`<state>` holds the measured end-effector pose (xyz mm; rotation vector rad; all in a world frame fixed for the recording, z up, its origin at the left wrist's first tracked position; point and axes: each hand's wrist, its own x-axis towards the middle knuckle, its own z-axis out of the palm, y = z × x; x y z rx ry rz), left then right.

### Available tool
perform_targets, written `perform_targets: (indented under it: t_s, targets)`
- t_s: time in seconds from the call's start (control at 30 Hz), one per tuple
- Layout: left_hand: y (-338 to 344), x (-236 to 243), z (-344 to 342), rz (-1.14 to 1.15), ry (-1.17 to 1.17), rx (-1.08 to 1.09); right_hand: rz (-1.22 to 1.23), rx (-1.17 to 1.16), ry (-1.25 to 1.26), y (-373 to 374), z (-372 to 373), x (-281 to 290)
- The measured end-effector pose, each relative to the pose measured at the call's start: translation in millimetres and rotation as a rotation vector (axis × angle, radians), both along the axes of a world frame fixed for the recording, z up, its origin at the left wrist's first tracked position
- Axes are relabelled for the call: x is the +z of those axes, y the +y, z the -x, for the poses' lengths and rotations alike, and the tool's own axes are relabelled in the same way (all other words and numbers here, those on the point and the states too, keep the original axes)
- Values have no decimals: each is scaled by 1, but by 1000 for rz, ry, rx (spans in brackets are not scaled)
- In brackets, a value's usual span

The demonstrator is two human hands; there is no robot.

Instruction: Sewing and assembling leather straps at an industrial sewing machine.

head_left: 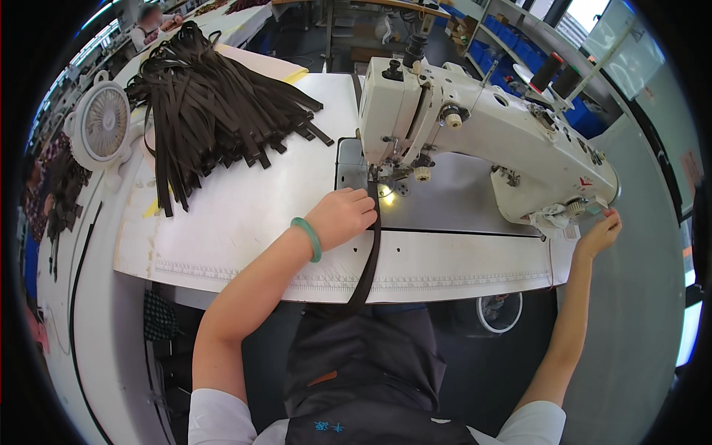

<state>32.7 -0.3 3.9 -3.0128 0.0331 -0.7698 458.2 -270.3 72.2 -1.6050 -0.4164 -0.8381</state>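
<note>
Head cam: L hand pinches flat dark strap at white sewing m/c w/ red logo; R hand by m/c's R end, grip can't tell; blue lettering on dark apron.

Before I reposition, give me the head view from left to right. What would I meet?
White desk fan → bundle of dark brown straps → left hand → white-rimmed bucket → right hand.

Dark strap: matt cloth; machine bed: smooth metal.
</note>
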Motion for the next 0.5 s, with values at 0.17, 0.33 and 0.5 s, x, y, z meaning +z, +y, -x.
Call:
perform_targets:
  t_s: [0.17,0.33,0.5]
  targets:
    - [-5,3,3,-38,-30,-69,-77,632,118,33,125,-19]
    - [-4,4,2,-44,-59,-124,64,931,325,52,189,-59]
    - [-9,9,3,-26,34,-142,408,958,17,72,194,-87]
